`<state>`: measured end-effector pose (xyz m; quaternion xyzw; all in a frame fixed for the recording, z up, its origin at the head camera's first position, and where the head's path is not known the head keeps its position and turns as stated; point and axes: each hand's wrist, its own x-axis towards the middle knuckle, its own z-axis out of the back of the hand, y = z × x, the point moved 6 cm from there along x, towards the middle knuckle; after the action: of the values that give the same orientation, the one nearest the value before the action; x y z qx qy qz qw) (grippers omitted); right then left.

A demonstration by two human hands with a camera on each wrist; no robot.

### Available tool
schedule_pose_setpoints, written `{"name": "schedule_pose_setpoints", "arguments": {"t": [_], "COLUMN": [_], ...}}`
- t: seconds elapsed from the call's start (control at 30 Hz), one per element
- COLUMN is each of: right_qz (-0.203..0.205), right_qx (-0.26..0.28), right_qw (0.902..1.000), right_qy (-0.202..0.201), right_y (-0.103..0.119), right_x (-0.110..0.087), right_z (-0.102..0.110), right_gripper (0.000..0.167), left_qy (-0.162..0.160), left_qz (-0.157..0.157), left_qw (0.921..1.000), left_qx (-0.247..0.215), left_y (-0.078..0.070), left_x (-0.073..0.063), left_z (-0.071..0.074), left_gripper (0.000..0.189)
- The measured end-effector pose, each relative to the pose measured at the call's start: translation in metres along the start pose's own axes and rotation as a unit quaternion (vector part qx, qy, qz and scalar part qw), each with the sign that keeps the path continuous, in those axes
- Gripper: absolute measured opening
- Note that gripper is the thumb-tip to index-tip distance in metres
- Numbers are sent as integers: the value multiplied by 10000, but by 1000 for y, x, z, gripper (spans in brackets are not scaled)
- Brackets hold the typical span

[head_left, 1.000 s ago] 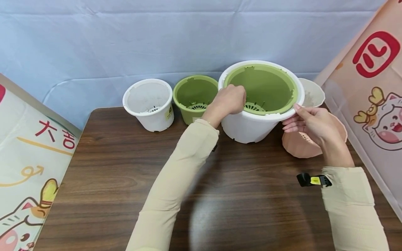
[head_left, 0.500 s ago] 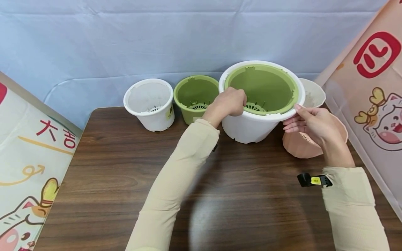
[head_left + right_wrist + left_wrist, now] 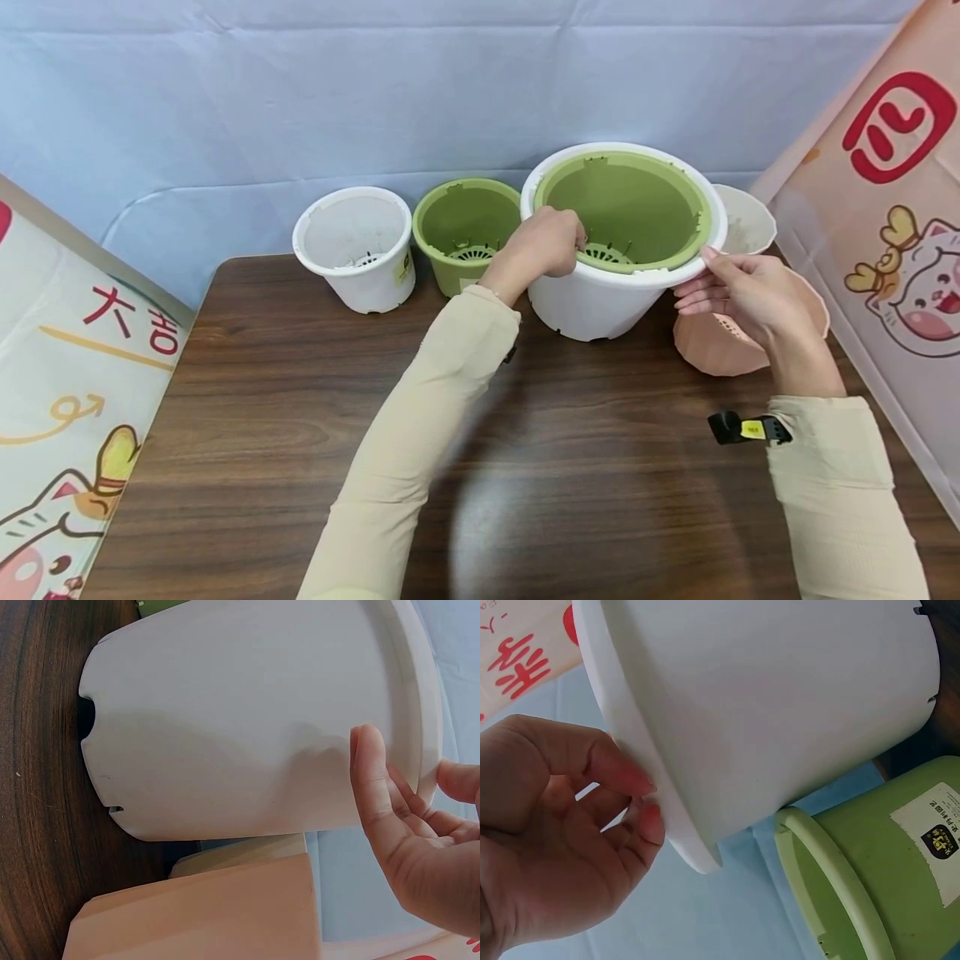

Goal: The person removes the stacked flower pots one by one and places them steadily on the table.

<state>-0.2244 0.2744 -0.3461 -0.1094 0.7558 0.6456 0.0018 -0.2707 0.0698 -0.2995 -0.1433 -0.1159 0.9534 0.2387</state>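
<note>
A large white flowerpot [image 3: 600, 304] stands on the table, with a green flowerpot [image 3: 645, 200] nested inside it. The green pot's slotted base shows through its mouth. My left hand [image 3: 543, 242] is curled at the front-left of the rim and grips it; in the left wrist view its fingertips [image 3: 651, 817] lie against the white rim. Whether they also catch the green edge is hidden. On the right side, my right hand [image 3: 757, 296] pinches the white rim, thumb on top and fingers below. Its index finger [image 3: 369, 765] extends along the outer wall in the right wrist view.
To the left stand a small white flowerpot [image 3: 371, 279] and a small green flowerpot [image 3: 442, 267]. A pink fluted pot [image 3: 708, 354] and a cream pot [image 3: 750, 221] sit at the right, close to my right hand. Cloth [image 3: 450, 100] hangs behind the brown table [image 3: 300, 417].
Both hands keep their hold on the rim. The left hand shifts only very slightly; the pots stay in place.
</note>
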Motion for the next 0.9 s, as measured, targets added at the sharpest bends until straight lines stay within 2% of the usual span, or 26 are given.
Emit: {"name": "schedule_pose_setpoints", "arguments": {"t": [0.33,0.67,0.9], "right_qz": [56,104,82], "right_qx": [86,144,99], "right_qw": [9999,9997,9998], "right_qy": [48,139,148], "right_y": [1,0,1], "right_x": [0,1,-1], "right_z": [-1,-2,-2], "right_gripper": [26,26,26], "left_qy": [-116,-501,-585], "left_qz": [24,38,107], "left_qw": [9998,9977,9966], "left_qx": [-179,-460,-561], "left_y": [3,5,6], "left_x": [0,-2,-3], "left_z": [1,2,1], "left_gripper": [38,40,41]}}
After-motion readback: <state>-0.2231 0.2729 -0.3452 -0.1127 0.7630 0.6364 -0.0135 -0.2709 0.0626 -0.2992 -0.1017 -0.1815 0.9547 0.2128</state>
